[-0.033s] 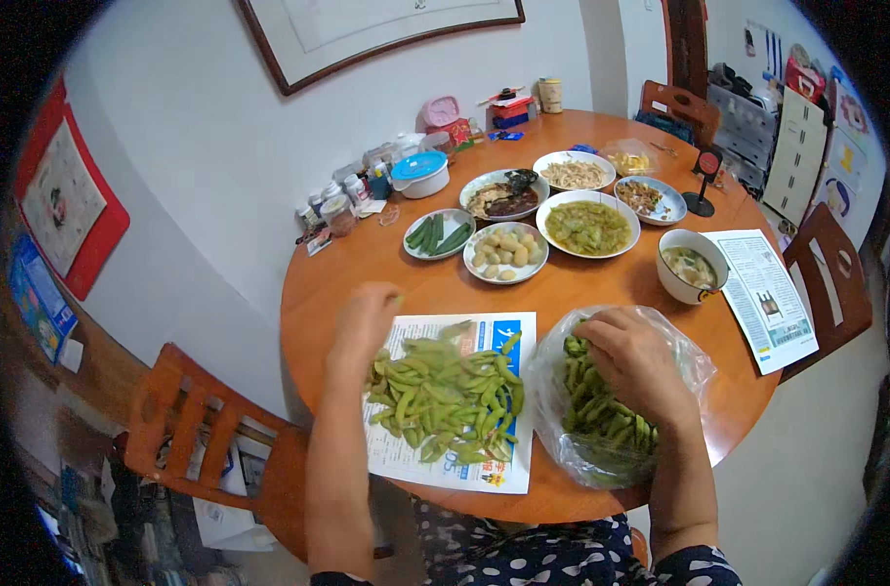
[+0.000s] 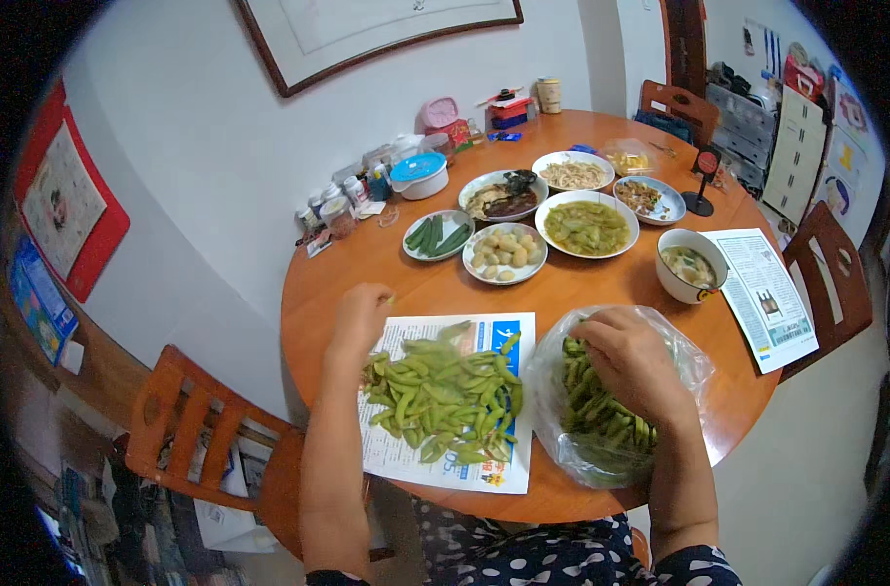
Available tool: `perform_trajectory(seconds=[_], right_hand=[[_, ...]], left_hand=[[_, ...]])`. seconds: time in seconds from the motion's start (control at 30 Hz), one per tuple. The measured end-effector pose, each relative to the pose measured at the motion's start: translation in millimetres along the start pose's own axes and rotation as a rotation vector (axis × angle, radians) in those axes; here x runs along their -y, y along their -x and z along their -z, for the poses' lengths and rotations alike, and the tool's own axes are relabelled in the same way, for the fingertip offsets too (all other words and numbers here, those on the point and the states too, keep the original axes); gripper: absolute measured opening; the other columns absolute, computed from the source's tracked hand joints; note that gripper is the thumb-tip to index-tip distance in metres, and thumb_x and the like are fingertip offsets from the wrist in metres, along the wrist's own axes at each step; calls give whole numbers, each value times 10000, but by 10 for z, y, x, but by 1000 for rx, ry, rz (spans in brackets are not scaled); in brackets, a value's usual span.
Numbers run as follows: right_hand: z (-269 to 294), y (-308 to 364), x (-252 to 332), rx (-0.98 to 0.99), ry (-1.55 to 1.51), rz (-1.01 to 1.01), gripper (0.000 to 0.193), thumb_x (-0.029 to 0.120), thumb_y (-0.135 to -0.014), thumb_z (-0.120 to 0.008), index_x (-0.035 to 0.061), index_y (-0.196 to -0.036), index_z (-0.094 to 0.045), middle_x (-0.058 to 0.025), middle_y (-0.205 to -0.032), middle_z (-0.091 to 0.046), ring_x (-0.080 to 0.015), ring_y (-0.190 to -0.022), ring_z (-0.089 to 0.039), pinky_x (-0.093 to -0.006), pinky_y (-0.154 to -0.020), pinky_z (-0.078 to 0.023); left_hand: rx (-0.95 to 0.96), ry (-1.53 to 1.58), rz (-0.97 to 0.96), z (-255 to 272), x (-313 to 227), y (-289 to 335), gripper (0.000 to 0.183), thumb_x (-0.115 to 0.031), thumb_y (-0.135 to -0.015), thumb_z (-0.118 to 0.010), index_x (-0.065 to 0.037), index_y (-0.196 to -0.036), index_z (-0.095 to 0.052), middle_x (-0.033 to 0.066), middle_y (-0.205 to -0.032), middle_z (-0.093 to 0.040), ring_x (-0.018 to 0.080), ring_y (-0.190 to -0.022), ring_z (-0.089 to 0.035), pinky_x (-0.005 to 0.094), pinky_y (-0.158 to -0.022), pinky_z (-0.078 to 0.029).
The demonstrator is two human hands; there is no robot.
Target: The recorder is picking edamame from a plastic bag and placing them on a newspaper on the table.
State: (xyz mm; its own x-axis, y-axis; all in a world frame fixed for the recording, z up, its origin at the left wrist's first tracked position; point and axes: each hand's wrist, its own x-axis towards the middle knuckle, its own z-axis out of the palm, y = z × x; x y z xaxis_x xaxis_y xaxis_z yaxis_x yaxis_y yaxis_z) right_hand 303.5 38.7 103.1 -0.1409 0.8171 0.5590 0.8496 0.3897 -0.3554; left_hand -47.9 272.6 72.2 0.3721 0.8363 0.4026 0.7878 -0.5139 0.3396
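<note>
Fingers of the right hand (image 2: 628, 363) curl down into the clear plastic bag (image 2: 562, 391), closed loosely around some of the green pods (image 2: 601, 420) inside; exactly which ones they grip is hidden under the hand. The left hand (image 2: 359, 317) rests at the top left corner of the paper (image 2: 494, 337), its fingers bent and seeming to pinch something small and green at the tips, though I cannot tell for sure. A heap of pods (image 2: 443, 396) already lies on the paper, near the front edge of the table (image 2: 562, 293). The bag beside it holds a good share, so by my judgement the work is roughly half done. Dishes (image 2: 586, 223) of food stand behind, well apart from both hands.
</note>
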Motion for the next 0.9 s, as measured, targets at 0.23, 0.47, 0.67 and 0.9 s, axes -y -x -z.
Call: perform_trajectory(seconds=[0.23,0.47,0.67,0.9], right_hand=[[-22,12,-18,-4,-27,25,150,14,-900,-673,33,-1040,-724,-158,-1024,-720,-374,-1015,-682,-468,-896,-546],[-47,6,-51,-4,-42,19,146,5,-891,-675,28,-1029,-714,-159,-980,-704,-380,-963,-679,-476,-838,-546],[-80,-15,29,15,-56,36,192,14,-868,-674,41,-1053,-719,-155,-1023,-710,-372,-987,-684,-474,-869,-552],[-104,1,2,-8,-90,60,168,3,-878,-677,19,-1041,-712,-158,-991,-701,-373,-950,-679,-470,-824,-550]], left_hand=[[-178,-153,31,-282,835,-87,229,-74,-893,-668,-27,-1085,-784,228,-1046,-734,399,-990,-697,482,-896,-548],[-13,16,-95,-28,126,136,251,-118,-914,-706,-49,-1149,-757,172,-1160,-732,376,-1118,-682,445,-973,-537],[339,192,-301,224,-718,672,315,-165,-903,-763,-65,-1201,-750,148,-1239,-712,357,-1216,-648,438,-1062,-507],[240,9,-415,-167,-1082,745,321,-181,-910,-746,-45,-1201,-740,162,-1263,-701,364,-1208,-634,482,-1030,-501]])
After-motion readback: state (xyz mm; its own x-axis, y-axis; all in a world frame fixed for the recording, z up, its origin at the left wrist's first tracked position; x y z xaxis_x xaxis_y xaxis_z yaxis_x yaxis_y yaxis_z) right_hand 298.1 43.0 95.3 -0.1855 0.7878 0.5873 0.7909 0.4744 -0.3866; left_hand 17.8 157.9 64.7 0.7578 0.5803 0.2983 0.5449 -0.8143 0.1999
